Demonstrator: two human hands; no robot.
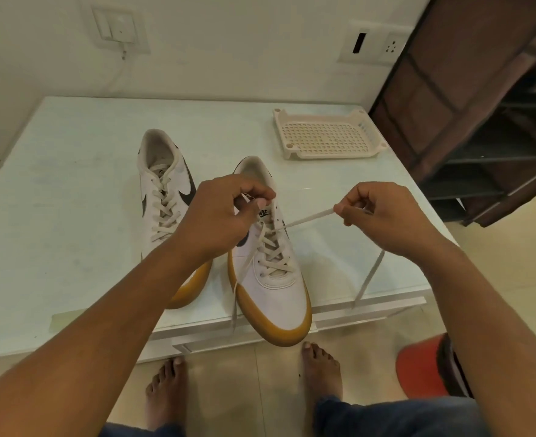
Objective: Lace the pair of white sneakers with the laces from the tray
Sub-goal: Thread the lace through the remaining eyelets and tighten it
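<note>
- The near sneaker (279,291), white with a gum sole, is set at the front of the bench (71,190) with its toe overhanging the edge
- Its lace (307,217) is crossed through the lower eyelets, and the top ones appear not yet threaded
- The lace is pinched between thumb and finger of the right hand (383,212) and drawn taut out to the right from an eyelet; the free end hangs below that hand, over the bench edge
- The left hand (229,212) is curled closed at the tongue, where the shoe is held; whether a lace tip is also pinched there cannot be told
- A second loose strand trails down the left side of the shoe
- The step in hand is judged to be the snugging of one crossing: the pull is best kept low and in line with the eyelet, so that the lace is seated flat and untwisted
- The shoe should be held firmly against the pull, since it could be dragged off the edge
- The two ends should be kept about equal before the next eyelet is threaded
- The far sneaker (162,184) stands beside it, laced up to the collar
- In the perforated tray (326,113), at the far right of the bench, no lace is seen; only its holed floor shows
</note>
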